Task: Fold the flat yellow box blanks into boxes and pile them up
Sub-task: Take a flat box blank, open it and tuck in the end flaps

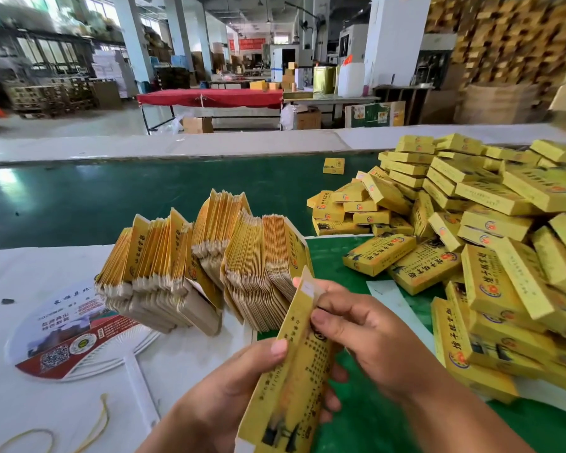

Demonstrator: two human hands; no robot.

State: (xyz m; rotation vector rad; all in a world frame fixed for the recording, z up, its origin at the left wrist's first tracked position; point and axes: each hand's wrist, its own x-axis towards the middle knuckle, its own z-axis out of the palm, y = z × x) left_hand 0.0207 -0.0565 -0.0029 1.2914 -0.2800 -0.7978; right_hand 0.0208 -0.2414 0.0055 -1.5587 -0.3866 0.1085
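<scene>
**One yellow blank in both my hands, beside the fanned stack**

I hold one flat yellow printed cardboard box blank (291,364) in front of me, tilted so its far end points up and away. My left hand (229,387) grips its lower half from the left, thumb pressed across the printed face and the other fingers curled behind. My right hand (366,335) pinches the upper end, thumb and fingertips closed on the top flap, where a bare white patch shows.

Just behind the blank, nearly touching its top end, stands the fanned stack of flat yellow-and-tan box blanks (203,266), set on edge in several leaning bundles. The stack rests on the white table sheet (30,273). Left of the stack and partly tucked under it lies a round white plastic hand fan with a red printed face (69,341), its handle pointing toward me. Nearer me than the fan, a thin yellow rubber band (92,429) lies on the sheet.

Right of the stack, across a strip of green mat (350,282), sits the heaped pile of folded yellow boxes (471,230), lying at all angles. Beyond the stack runs a dark green conveyor belt (79,197), and one small yellow box (333,166) stands alone on it, well apart from the stack and near the pile's far edge.
</scene>
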